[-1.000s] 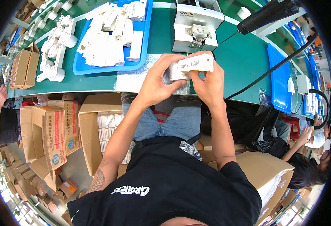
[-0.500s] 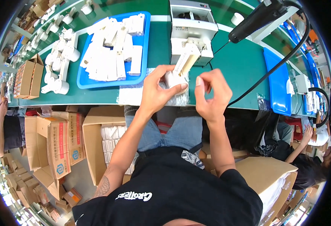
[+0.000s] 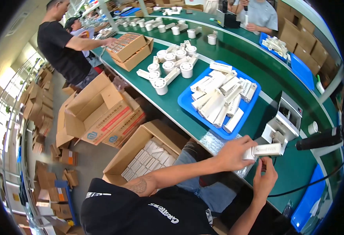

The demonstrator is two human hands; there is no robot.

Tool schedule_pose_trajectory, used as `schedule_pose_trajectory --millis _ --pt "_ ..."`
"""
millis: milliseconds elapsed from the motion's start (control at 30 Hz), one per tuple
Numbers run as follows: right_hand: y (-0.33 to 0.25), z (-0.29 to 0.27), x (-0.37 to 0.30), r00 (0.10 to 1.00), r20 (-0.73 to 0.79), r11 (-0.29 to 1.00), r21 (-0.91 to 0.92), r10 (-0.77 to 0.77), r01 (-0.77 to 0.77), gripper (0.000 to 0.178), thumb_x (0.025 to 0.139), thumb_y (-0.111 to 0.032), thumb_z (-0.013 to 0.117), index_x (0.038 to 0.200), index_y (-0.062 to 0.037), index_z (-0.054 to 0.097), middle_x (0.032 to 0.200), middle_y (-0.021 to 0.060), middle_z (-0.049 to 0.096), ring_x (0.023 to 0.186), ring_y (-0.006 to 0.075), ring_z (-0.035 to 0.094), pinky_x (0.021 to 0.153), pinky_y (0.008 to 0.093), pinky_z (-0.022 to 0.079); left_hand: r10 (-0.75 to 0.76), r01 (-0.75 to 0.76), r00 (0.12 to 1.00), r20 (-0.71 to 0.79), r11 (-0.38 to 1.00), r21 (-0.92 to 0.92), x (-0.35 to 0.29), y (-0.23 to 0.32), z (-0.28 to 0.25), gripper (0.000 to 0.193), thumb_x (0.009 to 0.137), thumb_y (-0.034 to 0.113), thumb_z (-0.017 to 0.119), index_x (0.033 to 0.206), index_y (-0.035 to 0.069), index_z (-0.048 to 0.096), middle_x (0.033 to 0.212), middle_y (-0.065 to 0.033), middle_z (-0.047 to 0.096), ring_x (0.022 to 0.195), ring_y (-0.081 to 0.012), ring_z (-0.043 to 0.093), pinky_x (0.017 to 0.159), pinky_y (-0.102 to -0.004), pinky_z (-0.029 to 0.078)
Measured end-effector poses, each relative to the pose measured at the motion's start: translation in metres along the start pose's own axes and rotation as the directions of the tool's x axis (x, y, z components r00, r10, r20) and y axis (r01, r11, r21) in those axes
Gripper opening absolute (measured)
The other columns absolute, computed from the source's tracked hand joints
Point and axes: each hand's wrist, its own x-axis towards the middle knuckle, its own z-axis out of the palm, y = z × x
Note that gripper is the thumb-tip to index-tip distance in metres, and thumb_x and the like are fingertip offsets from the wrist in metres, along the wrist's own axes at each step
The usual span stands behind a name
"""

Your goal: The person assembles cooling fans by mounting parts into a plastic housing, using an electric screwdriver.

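Observation:
My left hand point(image 3: 234, 154) grips a white plastic housing point(image 3: 269, 149) with a long body and a wider base end, held tilted sideways above the bench's front edge. Fingers cover much of the base. Just below the housing, my right hand point(image 3: 265, 178) has its thumb and fingertips pinched together; whatever is between them is too small to make out. Close beyond both hands stands a grey-white boxy machine point(image 3: 287, 117) with a black side. A black electric screwdriver point(image 3: 320, 140) hangs to the right with its cable.
A blue tray point(image 3: 187, 102) piled with white long parts lies left of the machine. White round-based housings point(image 3: 169, 66) cluster farther left, beside cardboard boxes point(image 3: 127, 51). Open cartons point(image 3: 113, 164) stand below the bench. Co-workers point(image 3: 60, 43) are across and along it.
The view has swung to the left. The housing has gone from upright to tipped over to the right in my left hand. My right hand has come in closer beneath it.

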Motion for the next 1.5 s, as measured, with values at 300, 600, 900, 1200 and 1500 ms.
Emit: schedule_pose_trajectory --millis 300,600,900,1200,1500 --pt "0.007 0.016 -0.020 0.746 0.554 0.174 0.747 0.369 -0.641 0.027 0.109 -0.022 0.061 0.112 0.0046 0.064 0.094 0.0141 0.074 0.077 0.0179 0.076 0.060 0.0258 0.058 -0.047 0.053 0.998 0.029 0.961 -0.271 -0.018 -0.010 0.000 0.061 0.091 0.013 0.077 0.146 0.002 0.054 0.138 -0.0184 0.056 0.130 -0.0374 0.056 0.112 -0.0419 0.044" --pt "0.053 -0.015 -0.001 0.734 -0.469 0.792 0.591 0.492 -0.153 0.022 0.106 -0.015 0.063 0.123 -0.0009 0.062 0.105 0.0067 0.065 0.093 0.0130 0.064 0.079 0.0274 0.053 0.081 -0.065 0.993 0.083 0.981 -0.184 -0.017 -0.024 0.012 0.065 0.084 0.011 0.080 0.144 0.000 0.057 0.136 -0.0245 0.062 0.132 -0.0430 0.057 0.115 -0.0481 0.044" --pt "0.051 -0.080 0.104 0.822 -0.542 0.753 0.611 0.174 0.244 0.053 0.106 -0.019 0.067 0.151 0.0009 0.047 0.114 0.0135 0.072 0.107 0.0187 0.069 0.094 0.0324 0.053 -0.007 0.074 0.971 0.238 0.959 -0.275 -0.003 -0.013 0.024 0.070 0.081 -0.004 0.085 0.143 0.001 0.053 0.135 -0.0114 0.058 0.129 -0.0252 0.059 0.113 -0.0355 0.045" --pt "0.037 -0.088 0.094 0.960 -0.239 0.460 0.843 -0.144 0.279 0.062 0.111 -0.039 0.053 0.154 0.0030 0.040 0.080 0.0090 0.056 0.062 0.0171 0.059 0.059 0.0321 0.049 0.013 0.047 0.980 0.199 0.955 -0.293 0.010 -0.029 0.026 0.072 0.081 -0.004 0.085 0.146 0.001 0.054 0.139 -0.0118 0.057 0.131 -0.0238 0.058 0.116 -0.0360 0.043" --pt "-0.034 -0.074 0.146 0.794 -0.606 0.478 0.684 -0.049 0.551 0.029 0.112 -0.022 0.058 0.133 -0.0031 0.051 0.077 0.0076 0.058 0.053 0.0126 0.055 0.046 0.0242 0.045 -0.005 0.055 0.982 0.188 0.963 -0.264 0.008 -0.028 0.021 0.073 0.079 -0.002 0.086 0.145 0.001 0.055 0.141 -0.0169 0.058 0.130 -0.0329 0.060 0.113 -0.0385 0.048"
